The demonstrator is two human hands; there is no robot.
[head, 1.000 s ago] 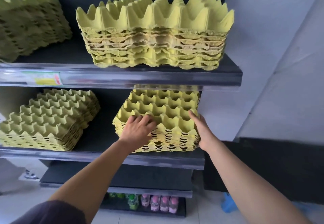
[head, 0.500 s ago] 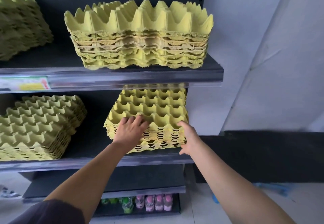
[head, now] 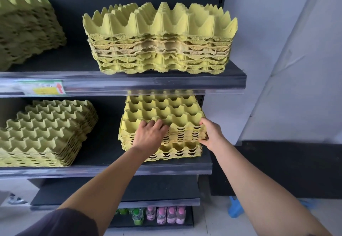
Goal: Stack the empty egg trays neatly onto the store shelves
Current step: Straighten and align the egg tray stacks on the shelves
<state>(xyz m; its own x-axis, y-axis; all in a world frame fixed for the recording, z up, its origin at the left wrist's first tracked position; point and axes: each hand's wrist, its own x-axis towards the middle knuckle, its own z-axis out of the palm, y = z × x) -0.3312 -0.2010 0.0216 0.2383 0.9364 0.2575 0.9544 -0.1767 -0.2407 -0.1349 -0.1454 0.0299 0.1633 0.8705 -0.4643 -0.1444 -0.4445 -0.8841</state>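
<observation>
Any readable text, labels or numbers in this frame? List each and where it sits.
Price label on the upper shelf rail: a red upward arrow shows; the print is too blurred to read.
Bottles at the very bottom: labels too small to read.
No legible text anywhere.

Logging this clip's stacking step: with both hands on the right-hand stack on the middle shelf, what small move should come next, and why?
Probably lower the upper trays and nest them squarely. The left hand and right hand grip their front edge, and a gap shows above the lower trays.
</observation>
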